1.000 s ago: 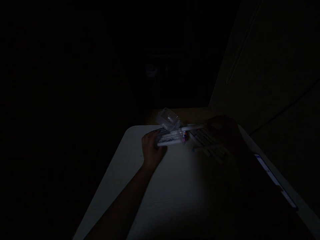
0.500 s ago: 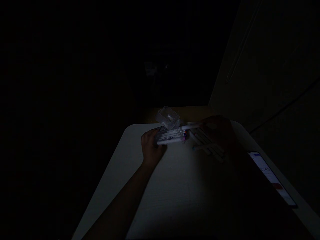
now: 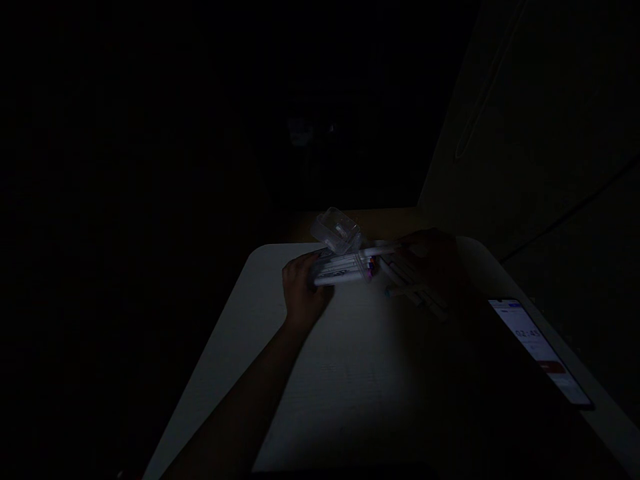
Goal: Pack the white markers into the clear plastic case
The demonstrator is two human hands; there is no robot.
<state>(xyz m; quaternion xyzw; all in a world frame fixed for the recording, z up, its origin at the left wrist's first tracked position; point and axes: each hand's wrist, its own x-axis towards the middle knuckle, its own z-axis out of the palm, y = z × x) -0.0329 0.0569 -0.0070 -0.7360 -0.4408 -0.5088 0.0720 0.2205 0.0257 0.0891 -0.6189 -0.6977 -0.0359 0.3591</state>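
My left hand [image 3: 303, 290] is closed around a clear case of markers [image 3: 340, 269], which lies on its side with coloured marker ends facing right. In the dim light my right hand [image 3: 427, 250] pinches one white marker [image 3: 381, 251]; its left end is at the top of the case's mouth. Behind the case leans a clear plastic lid or box [image 3: 336, 230], open side up. Several loose markers [image 3: 410, 283] lie in a pile below my right hand, partly in shadow.
The white table [image 3: 330, 380] has rounded far corners. A lit phone [image 3: 543, 350] showing a timer lies near its right edge, partly covered by my right forearm. A dark cable [image 3: 575, 213] runs along the wall at right.
The white marker in my right hand has moved slightly left, further into the mouth of the case. My left hand keeps its hold. More of the phone screen shows.
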